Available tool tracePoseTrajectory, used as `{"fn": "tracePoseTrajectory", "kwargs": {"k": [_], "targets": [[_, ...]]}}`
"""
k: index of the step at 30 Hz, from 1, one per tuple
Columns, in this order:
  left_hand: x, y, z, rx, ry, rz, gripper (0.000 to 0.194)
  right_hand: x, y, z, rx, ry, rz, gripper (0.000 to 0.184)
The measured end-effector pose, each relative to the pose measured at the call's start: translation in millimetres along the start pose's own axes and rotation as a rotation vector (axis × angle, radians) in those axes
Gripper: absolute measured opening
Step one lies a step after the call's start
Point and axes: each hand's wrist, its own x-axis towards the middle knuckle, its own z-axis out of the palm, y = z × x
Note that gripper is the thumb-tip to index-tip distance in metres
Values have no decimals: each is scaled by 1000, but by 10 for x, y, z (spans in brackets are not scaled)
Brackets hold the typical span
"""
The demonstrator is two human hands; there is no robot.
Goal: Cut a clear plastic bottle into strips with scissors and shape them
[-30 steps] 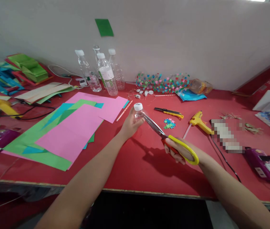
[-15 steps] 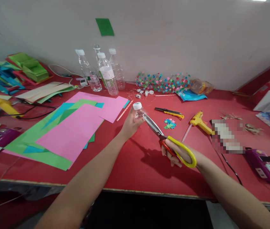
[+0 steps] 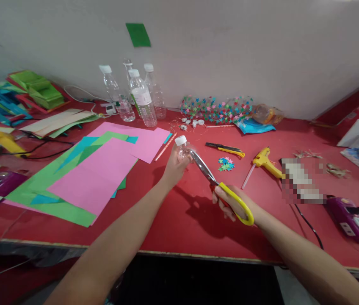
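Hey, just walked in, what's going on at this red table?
A person's left hand holds a white-capped clear bottle, partly hidden. The right hand holds scissors, their tips at the bottle; whether they have cut in is unclear. Small colored stars, a utility knife and a glue gun lie nearby.

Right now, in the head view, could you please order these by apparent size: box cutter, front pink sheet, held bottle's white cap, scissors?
1. front pink sheet
2. scissors
3. box cutter
4. held bottle's white cap
The scissors are nearer the camera than the box cutter, which may enlarge them.
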Motion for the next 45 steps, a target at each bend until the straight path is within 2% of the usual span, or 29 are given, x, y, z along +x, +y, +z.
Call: {"fn": "tracePoseTrajectory", "kwargs": {"k": [6, 12, 22, 28, 32, 35, 40, 45], "targets": [[14, 8, -6, -4, -47, 39, 34, -20, -40, -5, -32, 23, 19, 58], [-8, 2, 10, 13, -34, 35, 36, -24, -77, 56, -15, 75, 95, 58], [1, -26, -10, 58, -24, 14, 37, -16, -59, 10, -23, 61, 107, 61], [2, 8, 4, 65, -36, 51, 31, -12, -90, 60, -50, 120, 152, 59], [9, -29, -30, 118, -26, 81, 32, 6, -84, 42, -40, 102, 99, 59], [14, -79, -54, 136, -64, 83, 36, 0, -68, 6, -10, 60, 69, 60], [13, -103, -56, 139, -96, 113, 34, -9, -52, -16, -49, 49, 74, 58], [7, -67, -40, 145, -91, 113, 34, 1, -52, 4, -71, 101, 136, 50]]}}
